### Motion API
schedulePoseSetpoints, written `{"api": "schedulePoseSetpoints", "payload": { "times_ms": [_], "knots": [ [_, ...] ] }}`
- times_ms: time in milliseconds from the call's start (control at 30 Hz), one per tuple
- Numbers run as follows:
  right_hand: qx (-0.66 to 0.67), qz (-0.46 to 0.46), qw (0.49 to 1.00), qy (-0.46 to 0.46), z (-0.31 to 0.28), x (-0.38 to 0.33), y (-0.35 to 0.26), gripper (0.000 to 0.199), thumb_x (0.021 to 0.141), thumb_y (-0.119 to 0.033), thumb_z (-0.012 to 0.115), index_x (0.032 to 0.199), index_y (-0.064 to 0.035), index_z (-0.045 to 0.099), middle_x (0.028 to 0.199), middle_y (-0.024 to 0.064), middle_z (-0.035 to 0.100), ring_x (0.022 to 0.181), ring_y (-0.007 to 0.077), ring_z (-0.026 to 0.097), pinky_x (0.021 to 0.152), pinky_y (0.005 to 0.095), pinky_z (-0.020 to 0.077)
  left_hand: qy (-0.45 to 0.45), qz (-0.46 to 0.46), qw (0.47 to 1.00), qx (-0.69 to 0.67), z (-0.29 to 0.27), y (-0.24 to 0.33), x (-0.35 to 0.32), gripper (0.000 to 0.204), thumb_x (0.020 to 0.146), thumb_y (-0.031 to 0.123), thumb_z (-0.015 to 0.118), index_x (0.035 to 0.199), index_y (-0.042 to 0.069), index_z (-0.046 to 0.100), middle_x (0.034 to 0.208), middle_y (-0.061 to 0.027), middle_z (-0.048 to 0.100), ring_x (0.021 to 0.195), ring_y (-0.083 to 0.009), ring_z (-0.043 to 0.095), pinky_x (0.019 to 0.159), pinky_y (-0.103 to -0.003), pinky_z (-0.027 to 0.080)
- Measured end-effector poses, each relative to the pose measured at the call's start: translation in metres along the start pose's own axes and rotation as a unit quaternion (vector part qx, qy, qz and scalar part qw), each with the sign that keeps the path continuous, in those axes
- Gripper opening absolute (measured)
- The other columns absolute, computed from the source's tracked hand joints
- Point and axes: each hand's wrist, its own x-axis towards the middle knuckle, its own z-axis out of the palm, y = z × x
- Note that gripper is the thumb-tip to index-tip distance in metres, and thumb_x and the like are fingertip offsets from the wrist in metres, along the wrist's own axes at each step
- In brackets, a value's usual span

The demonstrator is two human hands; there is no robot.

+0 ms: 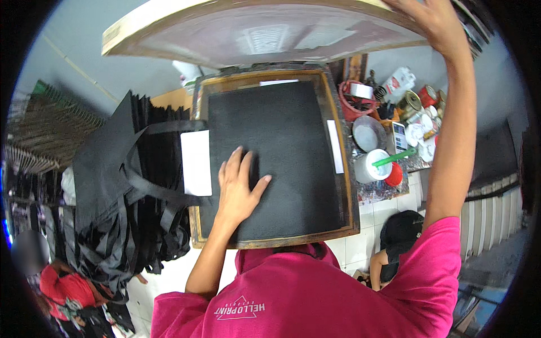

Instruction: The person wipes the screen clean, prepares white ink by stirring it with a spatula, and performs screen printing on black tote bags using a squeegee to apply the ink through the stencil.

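A black fabric tote bag [282, 186] lies flat on a wood-edged printing board [352, 214] in front of me. My left hand [236, 191] rests on the bag's left part, fingers spread and palm down. The bag's straps [155, 188] reach out past the board's left side. Above the board's far end a wooden-framed printing screen [372, 28] is tilted up, its pale mesh showing faint rectangular shapes. My right hand [434, 22] grips the screen's right end, with some fingertips cut off by the picture's edge. White paper pieces [196, 163] stick out around the bag.
A thick stack of black bags [107, 169] hangs at the left. On the right, a cluttered bench holds a white tub [369, 167] with a green-handled tool [394, 157], a red basket [352, 107] and several cans. People sit low at left [70, 287] and right [397, 242].
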Motion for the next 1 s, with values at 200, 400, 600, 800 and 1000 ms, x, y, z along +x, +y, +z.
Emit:
{"api": "schedulePoseSetpoints", "payload": {
  "times_ms": [200,400,600,800,1000],
  "knots": [
    [0.048,-0.031,0.998,0.005,0.008,0.001,0.011,0.068,0.088,-0.054,0.072,0.123,0.0032,0.069,0.121,0.0204,0.071,0.116,0.0308,0.065,0.103,0.0426,0.0479,-0.041,0.142,0.988,-0.039,0.074,0.044,0.120,0.073,0.093,0.047,0.068,0.148,0.002,0.048,0.160,-0.0293,0.033,0.150,-0.0434,0.031,0.123,-0.057,0.021],
    [0.091,-0.046,0.995,0.001,0.017,0.004,-0.002,0.070,0.087,-0.055,0.071,0.122,0.0057,0.069,0.118,0.0248,0.071,0.114,0.0346,0.066,0.101,0.0422,0.0498,-0.114,0.109,0.977,0.143,0.141,0.028,0.161,0.089,0.096,0.070,0.047,0.161,0.011,0.032,0.168,-0.0249,0.016,0.157,-0.0399,0.011,0.125,-0.059,0.006],
    [0.028,-0.032,0.999,0.021,0.005,-0.002,0.013,0.068,0.088,-0.053,0.072,0.120,0.0072,0.069,0.115,0.0287,0.071,0.110,0.0384,0.068,0.097,0.0428,0.0529,-0.112,0.186,0.967,0.136,0.155,0.063,0.154,0.098,0.092,0.073,0.052,0.162,0.008,0.028,0.169,-0.0208,0.016,0.158,-0.0379,0.007,0.125,-0.060,0.001],
    [0.055,-0.036,0.998,0.021,0.007,0.005,0.007,0.065,0.087,-0.048,0.072,0.118,0.0087,0.069,0.112,0.0299,0.071,0.105,0.0401,0.070,0.094,0.0409,0.0549,-0.243,0.231,0.936,0.108,0.150,0.093,0.144,0.142,0.062,0.082,0.075,0.161,-0.002,0.018,0.168,-0.0281,0.012,0.158,-0.0387,0.002,0.123,-0.064,-0.003],
    [0.056,-0.027,0.998,0.019,0.005,0.005,0.006,0.065,0.087,-0.048,0.072,0.116,0.0100,0.069,0.110,0.0310,0.071,0.103,0.0402,0.071,0.092,0.0409,0.0556,-0.265,0.175,0.941,0.114,0.156,0.106,0.142,0.158,0.048,0.076,0.086,0.162,-0.002,0.011,0.165,-0.0351,0.008,0.157,-0.0444,-0.001,0.121,-0.066,-0.007]
  ]
}}
